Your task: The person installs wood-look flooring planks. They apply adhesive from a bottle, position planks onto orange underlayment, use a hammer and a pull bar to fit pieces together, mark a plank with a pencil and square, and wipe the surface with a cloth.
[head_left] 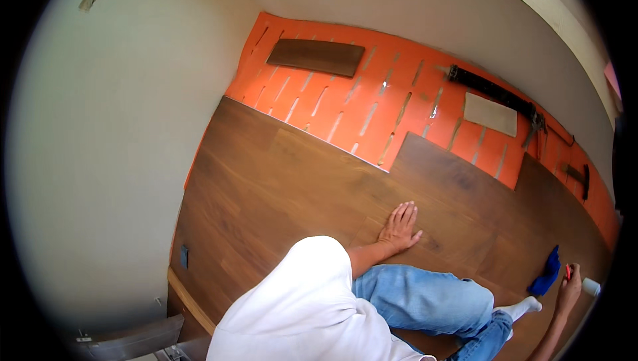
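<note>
My left hand [399,229] lies flat on the brown wood plank floor [286,181], fingers spread, with nothing under it but the boards. Off to the right, my right hand [569,288] is closed around a small red object [568,272]. Only its red end shows, so its kind cannot be made out. Just left of that hand lies a crumpled blue cloth [546,274]. A pale, roll-shaped thing [591,286] is close by on the hand's other side.
Beyond the planks runs an orange underlay [319,105] with slots, some holding glue. On it are a loose plank piece [316,56], a black caulking gun [492,87], a beige sheet [490,114] and a hammer-like tool [578,177]. Walls [113,141] bound the left and far sides.
</note>
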Demonstrator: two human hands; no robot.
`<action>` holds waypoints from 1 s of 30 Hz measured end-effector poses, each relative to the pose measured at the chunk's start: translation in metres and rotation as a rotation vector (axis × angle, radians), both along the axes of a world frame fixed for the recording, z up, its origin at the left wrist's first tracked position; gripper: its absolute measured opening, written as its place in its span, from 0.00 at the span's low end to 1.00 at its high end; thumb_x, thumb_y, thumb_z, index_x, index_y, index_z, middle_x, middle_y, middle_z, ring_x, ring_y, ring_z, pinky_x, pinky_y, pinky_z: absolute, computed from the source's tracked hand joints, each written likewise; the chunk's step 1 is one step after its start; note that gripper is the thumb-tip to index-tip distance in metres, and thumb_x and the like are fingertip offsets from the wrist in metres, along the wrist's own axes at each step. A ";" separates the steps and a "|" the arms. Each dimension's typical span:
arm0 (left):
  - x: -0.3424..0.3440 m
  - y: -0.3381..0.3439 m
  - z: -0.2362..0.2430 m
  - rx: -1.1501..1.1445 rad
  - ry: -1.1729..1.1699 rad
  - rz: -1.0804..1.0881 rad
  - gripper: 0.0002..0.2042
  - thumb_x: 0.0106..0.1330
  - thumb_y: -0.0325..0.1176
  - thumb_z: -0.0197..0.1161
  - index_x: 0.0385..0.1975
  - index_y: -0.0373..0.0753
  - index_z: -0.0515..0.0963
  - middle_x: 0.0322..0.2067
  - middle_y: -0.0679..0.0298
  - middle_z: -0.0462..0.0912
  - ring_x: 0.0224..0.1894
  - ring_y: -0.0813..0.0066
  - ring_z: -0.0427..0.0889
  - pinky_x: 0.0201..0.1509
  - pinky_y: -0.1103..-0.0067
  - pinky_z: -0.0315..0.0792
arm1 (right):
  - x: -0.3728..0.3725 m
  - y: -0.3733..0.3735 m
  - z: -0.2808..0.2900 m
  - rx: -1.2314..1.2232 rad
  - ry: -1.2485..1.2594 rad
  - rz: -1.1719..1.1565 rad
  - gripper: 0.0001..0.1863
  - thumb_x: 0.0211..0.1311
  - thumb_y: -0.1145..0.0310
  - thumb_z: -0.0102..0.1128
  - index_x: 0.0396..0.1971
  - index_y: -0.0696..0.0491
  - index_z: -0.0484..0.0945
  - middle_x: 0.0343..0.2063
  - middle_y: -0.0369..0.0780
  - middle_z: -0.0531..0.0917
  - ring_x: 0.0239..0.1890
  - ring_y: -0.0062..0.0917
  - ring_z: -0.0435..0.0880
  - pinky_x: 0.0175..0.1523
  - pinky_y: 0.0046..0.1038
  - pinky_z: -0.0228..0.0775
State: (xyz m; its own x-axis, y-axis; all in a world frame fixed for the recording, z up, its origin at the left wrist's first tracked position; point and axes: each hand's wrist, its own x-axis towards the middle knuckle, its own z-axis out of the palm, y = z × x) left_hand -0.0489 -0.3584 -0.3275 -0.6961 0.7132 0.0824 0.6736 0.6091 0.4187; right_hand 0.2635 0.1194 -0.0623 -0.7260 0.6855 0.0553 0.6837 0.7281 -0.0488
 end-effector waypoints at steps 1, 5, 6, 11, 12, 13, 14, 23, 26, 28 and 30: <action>-0.001 -0.006 -0.002 0.006 0.001 0.004 0.38 0.65 0.52 0.61 0.68 0.28 0.64 0.70 0.47 0.61 0.74 0.51 0.57 0.79 0.60 0.50 | 0.010 -0.028 0.001 -0.021 0.020 -0.027 0.15 0.62 0.82 0.56 0.48 0.56 0.76 0.39 0.53 0.84 0.43 0.50 0.84 0.45 0.42 0.75; -0.003 -0.013 -0.012 0.117 0.015 0.018 0.37 0.66 0.52 0.59 0.67 0.29 0.65 0.70 0.46 0.63 0.73 0.51 0.58 0.79 0.60 0.50 | 0.068 -0.160 0.008 -0.052 -0.005 -0.185 0.14 0.61 0.83 0.54 0.45 0.56 0.78 0.37 0.52 0.84 0.41 0.48 0.84 0.46 0.38 0.75; -0.010 -0.011 -0.013 0.164 0.028 0.007 0.36 0.67 0.52 0.58 0.66 0.29 0.66 0.69 0.46 0.63 0.73 0.50 0.59 0.78 0.60 0.51 | 0.098 -0.189 0.008 -0.062 0.002 -0.228 0.14 0.61 0.83 0.54 0.45 0.56 0.78 0.37 0.52 0.84 0.41 0.47 0.85 0.47 0.37 0.76; -0.016 0.005 -0.011 0.254 -0.548 0.074 0.31 0.71 0.48 0.53 0.67 0.32 0.66 0.68 0.41 0.67 0.70 0.42 0.66 0.78 0.59 0.51 | 0.205 -0.335 0.032 -0.133 0.334 -0.682 0.19 0.64 0.78 0.55 0.54 0.57 0.80 0.45 0.48 0.87 0.49 0.33 0.87 0.56 0.32 0.76; -0.034 -0.016 -0.078 0.306 -0.425 0.123 0.32 0.71 0.44 0.53 0.69 0.28 0.61 0.68 0.38 0.65 0.69 0.41 0.66 0.79 0.59 0.49 | 0.192 -0.363 0.045 -0.177 0.155 -0.853 0.17 0.66 0.73 0.57 0.54 0.58 0.81 0.45 0.47 0.87 0.49 0.31 0.87 0.54 0.32 0.76; -0.031 -0.005 -0.080 0.276 -0.420 -0.036 0.34 0.72 0.44 0.54 0.71 0.27 0.58 0.71 0.38 0.59 0.73 0.41 0.58 0.80 0.59 0.45 | 0.235 -0.387 0.045 -0.091 0.273 -0.971 0.16 0.67 0.69 0.59 0.51 0.57 0.82 0.44 0.47 0.88 0.48 0.33 0.88 0.52 0.33 0.77; -0.028 -0.007 -0.086 0.245 -0.414 -0.178 0.37 0.73 0.45 0.55 0.73 0.27 0.54 0.74 0.38 0.53 0.77 0.42 0.50 0.81 0.59 0.41 | 0.273 -0.409 0.042 -0.034 0.273 -1.000 0.15 0.67 0.66 0.61 0.49 0.56 0.83 0.41 0.48 0.88 0.44 0.35 0.88 0.49 0.34 0.77; -0.056 -0.076 -0.014 0.059 -0.059 -0.769 0.23 0.70 0.35 0.58 0.61 0.27 0.72 0.66 0.39 0.68 0.69 0.42 0.65 0.72 0.59 0.61 | 0.252 -0.777 -0.172 -0.145 0.543 -1.588 0.12 0.70 0.62 0.59 0.40 0.54 0.84 0.35 0.55 0.85 0.40 0.52 0.85 0.41 0.45 0.75; -0.034 -0.089 0.008 0.073 -0.240 -0.850 0.26 0.69 0.37 0.61 0.62 0.29 0.70 0.65 0.41 0.70 0.67 0.45 0.68 0.71 0.61 0.63 | 0.199 -0.840 -0.196 -0.318 0.574 -1.729 0.13 0.71 0.60 0.57 0.40 0.53 0.84 0.36 0.56 0.85 0.41 0.55 0.84 0.42 0.46 0.76; -0.018 -0.099 0.026 0.091 -0.361 -0.889 0.27 0.69 0.38 0.62 0.63 0.29 0.69 0.65 0.43 0.70 0.67 0.47 0.68 0.70 0.62 0.63 | 0.183 -0.863 -0.208 -0.443 0.527 -1.753 0.14 0.72 0.59 0.56 0.40 0.54 0.84 0.36 0.56 0.84 0.41 0.55 0.83 0.41 0.47 0.75; -0.005 -0.107 0.039 0.103 -0.457 -0.918 0.28 0.68 0.38 0.62 0.64 0.30 0.68 0.65 0.44 0.70 0.67 0.49 0.68 0.70 0.62 0.64 | 0.179 -0.867 -0.215 -0.381 0.567 -1.758 0.17 0.74 0.55 0.55 0.40 0.54 0.84 0.34 0.54 0.86 0.37 0.51 0.86 0.39 0.45 0.77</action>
